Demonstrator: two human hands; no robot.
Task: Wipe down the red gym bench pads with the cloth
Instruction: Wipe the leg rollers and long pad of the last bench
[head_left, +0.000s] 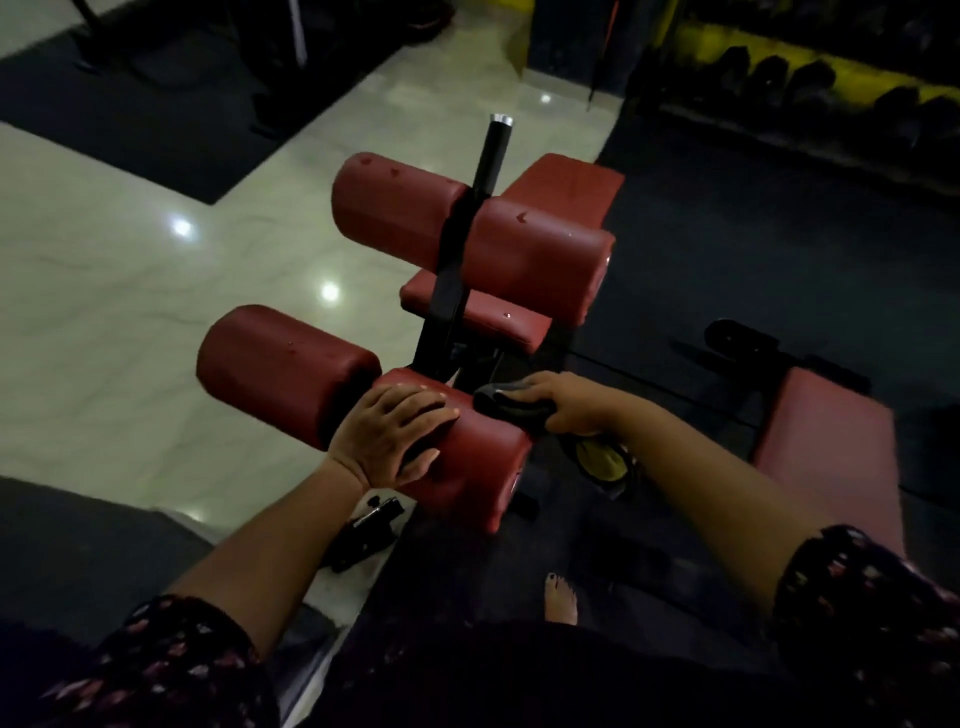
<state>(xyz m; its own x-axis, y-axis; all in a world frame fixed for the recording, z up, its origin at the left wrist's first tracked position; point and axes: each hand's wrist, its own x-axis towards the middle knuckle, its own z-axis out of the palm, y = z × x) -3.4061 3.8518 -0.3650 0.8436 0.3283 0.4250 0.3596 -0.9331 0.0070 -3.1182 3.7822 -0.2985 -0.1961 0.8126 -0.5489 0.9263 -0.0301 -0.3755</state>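
Note:
A red gym bench stands in the middle with two pairs of roller pads on a black post (491, 156). The near right roller pad (485, 457) lies under my left hand (387, 439), whose spread fingers rest on its top with the thumb down the near side. My right hand (569, 405) grips a dark cloth (506, 402) at that pad's far right end. The near left roller (280, 369) and the upper pair (535, 260) are untouched. Beyond them lies the flat red seat pad (563, 192).
A second bench with a faded red pad (826, 452) stands at the right. A dumbbell rack with yellow trim (810, 78) lines the back right. Black mats (130, 119) cover parts of the glossy white floor. My bare foot (561, 597) and a black bracket (371, 525) are below the bench.

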